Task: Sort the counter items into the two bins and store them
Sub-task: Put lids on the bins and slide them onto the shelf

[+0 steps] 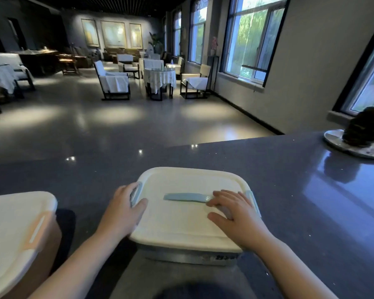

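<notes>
Hotel-style lounge, clothed tables (159, 77), armchairs (112, 82), dark counter (268, 169), wall paintings (113, 33)

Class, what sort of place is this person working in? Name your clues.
Probably a hotel lounge or restaurant: cloth-covered tables with armchairs, framed paintings on the far wall, and a long dark counter in the foreground.

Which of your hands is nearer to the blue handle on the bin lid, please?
Right. The right hand lies flat on the lid, fingertips touching the right end of the blue handle; the left hand grips the left blue latch, apart from the handle.
</notes>
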`<move>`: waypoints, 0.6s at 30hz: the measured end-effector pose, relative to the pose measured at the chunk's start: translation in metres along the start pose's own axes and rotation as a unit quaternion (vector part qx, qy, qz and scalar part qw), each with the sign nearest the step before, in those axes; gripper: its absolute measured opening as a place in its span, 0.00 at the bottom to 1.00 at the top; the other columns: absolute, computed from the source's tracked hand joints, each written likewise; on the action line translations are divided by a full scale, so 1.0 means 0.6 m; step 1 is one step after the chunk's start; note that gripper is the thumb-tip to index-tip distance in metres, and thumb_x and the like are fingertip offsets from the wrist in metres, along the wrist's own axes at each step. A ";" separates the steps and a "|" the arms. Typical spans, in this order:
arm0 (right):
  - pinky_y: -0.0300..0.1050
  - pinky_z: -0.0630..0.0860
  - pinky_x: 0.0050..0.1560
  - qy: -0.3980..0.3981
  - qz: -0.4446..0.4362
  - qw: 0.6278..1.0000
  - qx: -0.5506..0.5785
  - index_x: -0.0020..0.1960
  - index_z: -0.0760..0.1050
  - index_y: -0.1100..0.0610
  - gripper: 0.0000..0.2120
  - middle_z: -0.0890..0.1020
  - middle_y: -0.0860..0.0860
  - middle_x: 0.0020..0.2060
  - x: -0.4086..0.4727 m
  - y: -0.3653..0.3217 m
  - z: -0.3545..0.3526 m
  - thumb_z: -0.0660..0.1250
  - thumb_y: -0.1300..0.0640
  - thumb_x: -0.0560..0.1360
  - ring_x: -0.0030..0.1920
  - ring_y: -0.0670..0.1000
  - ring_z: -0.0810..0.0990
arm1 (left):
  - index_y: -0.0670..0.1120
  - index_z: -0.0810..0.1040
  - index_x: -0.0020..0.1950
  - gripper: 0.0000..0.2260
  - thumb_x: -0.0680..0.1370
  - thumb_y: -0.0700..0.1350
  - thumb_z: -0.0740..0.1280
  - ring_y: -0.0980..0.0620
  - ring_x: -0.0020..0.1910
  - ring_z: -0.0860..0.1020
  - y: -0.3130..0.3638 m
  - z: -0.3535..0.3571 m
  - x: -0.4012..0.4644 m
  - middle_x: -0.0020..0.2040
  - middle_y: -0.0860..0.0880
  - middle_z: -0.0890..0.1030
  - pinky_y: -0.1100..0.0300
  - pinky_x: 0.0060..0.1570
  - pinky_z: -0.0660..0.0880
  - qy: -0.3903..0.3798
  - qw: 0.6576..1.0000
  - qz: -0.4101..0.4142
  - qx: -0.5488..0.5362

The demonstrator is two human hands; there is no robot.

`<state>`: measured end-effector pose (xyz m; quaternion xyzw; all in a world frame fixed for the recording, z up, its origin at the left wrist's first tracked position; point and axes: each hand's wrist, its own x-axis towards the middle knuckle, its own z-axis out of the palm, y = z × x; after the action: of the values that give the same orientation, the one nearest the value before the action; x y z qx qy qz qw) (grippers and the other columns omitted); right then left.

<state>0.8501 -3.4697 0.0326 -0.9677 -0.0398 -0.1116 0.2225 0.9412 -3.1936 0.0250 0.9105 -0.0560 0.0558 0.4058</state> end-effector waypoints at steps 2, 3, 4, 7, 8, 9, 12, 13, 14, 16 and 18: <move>0.47 0.50 0.75 0.050 0.062 0.997 0.009 0.65 0.71 0.39 0.18 0.70 0.37 0.68 -0.020 0.035 -0.013 0.64 0.41 0.75 0.72 0.42 0.62 | 0.51 0.67 0.70 0.23 0.76 0.52 0.66 0.56 0.57 0.68 0.005 0.009 0.009 0.65 0.51 0.66 0.58 0.54 0.67 -0.001 1.000 -0.002 0.012; 0.49 0.53 0.75 0.076 0.099 0.992 0.033 0.67 0.70 0.41 0.20 0.69 0.38 0.68 -0.029 0.049 -0.015 0.65 0.43 0.75 0.72 0.44 0.62 | 0.51 0.67 0.70 0.23 0.76 0.52 0.66 0.55 0.57 0.69 0.005 0.013 0.011 0.65 0.51 0.66 0.58 0.53 0.67 0.002 1.000 -0.004 0.016; 0.52 0.57 0.74 0.098 0.134 0.984 0.063 0.68 0.69 0.43 0.23 0.68 0.40 0.69 -0.034 0.059 -0.014 0.67 0.44 0.75 0.72 0.46 0.62 | 0.51 0.67 0.70 0.24 0.76 0.52 0.66 0.53 0.58 0.69 0.005 0.016 0.013 0.66 0.50 0.66 0.57 0.54 0.67 0.005 1.000 -0.006 0.017; 0.46 0.66 0.65 0.101 0.208 0.960 0.158 0.72 0.63 0.44 0.29 0.65 0.43 0.71 -0.039 0.070 -0.003 0.68 0.45 0.74 0.67 0.44 0.64 | 0.52 0.67 0.71 0.24 0.76 0.53 0.66 0.48 0.62 0.70 0.003 0.019 0.013 0.67 0.49 0.67 0.52 0.56 0.69 0.004 1.000 -0.022 0.004; 0.43 0.67 0.60 0.096 0.224 0.950 0.196 0.73 0.62 0.44 0.30 0.67 0.44 0.70 -0.036 0.070 0.000 0.69 0.46 0.74 0.64 0.43 0.66 | 0.53 0.67 0.71 0.24 0.76 0.53 0.66 0.47 0.63 0.70 0.003 0.018 0.013 0.68 0.48 0.67 0.50 0.56 0.71 0.002 1.000 -0.026 -0.001; 0.41 0.68 0.56 0.093 0.239 0.939 0.227 0.73 0.62 0.43 0.29 0.69 0.45 0.69 -0.032 0.070 0.002 0.69 0.46 0.74 0.60 0.42 0.68 | 0.54 0.67 0.71 0.24 0.76 0.53 0.66 0.46 0.63 0.70 0.003 0.017 0.013 0.68 0.48 0.67 0.48 0.56 0.73 -0.002 1.000 -0.028 -0.002; 0.36 0.71 0.42 0.086 0.274 0.922 0.261 0.72 0.61 0.39 0.27 0.75 0.48 0.62 -0.019 0.071 0.003 0.66 0.45 0.76 0.50 0.43 0.75 | 0.56 0.65 0.72 0.23 0.77 0.55 0.64 0.45 0.62 0.71 0.005 0.014 0.013 0.68 0.48 0.67 0.46 0.52 0.75 -0.020 0.999 -0.042 0.006; 0.38 0.72 0.44 0.086 0.278 0.922 0.255 0.72 0.61 0.40 0.26 0.75 0.49 0.63 -0.016 0.073 0.004 0.65 0.45 0.76 0.52 0.46 0.76 | 0.57 0.64 0.71 0.23 0.77 0.55 0.64 0.45 0.61 0.71 0.005 0.013 0.013 0.68 0.47 0.67 0.47 0.50 0.76 -0.025 0.998 -0.049 0.006; 0.41 0.72 0.47 0.085 0.279 0.924 0.247 0.73 0.61 0.40 0.26 0.75 0.49 0.64 -0.015 0.074 0.005 0.65 0.44 0.77 0.56 0.49 0.76 | 0.59 0.63 0.71 0.23 0.77 0.56 0.63 0.45 0.58 0.71 0.005 0.014 0.012 0.68 0.47 0.67 0.48 0.47 0.77 -0.031 0.998 -0.057 0.004; 0.43 0.73 0.47 0.077 0.281 0.926 0.241 0.72 0.61 0.39 0.26 0.75 0.50 0.64 -0.015 0.074 0.005 0.64 0.43 0.77 0.57 0.51 0.76 | 0.60 0.62 0.71 0.22 0.77 0.57 0.62 0.48 0.54 0.71 0.004 0.013 0.010 0.67 0.47 0.68 0.50 0.42 0.77 -0.038 0.997 -0.065 -0.001; 0.39 0.71 0.39 0.066 0.293 0.924 0.238 0.71 0.61 0.37 0.24 0.76 0.51 0.60 -0.016 0.069 0.001 0.63 0.42 0.77 0.48 0.46 0.77 | 0.60 0.61 0.71 0.22 0.78 0.56 0.62 0.48 0.54 0.71 0.005 0.011 0.011 0.67 0.47 0.68 0.50 0.44 0.77 -0.043 0.997 -0.065 -0.005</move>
<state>0.8460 -3.5071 0.0123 -0.8450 0.2352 -0.0923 0.4714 0.9475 -3.2007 0.0237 0.9118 -0.0145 -0.0099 0.4103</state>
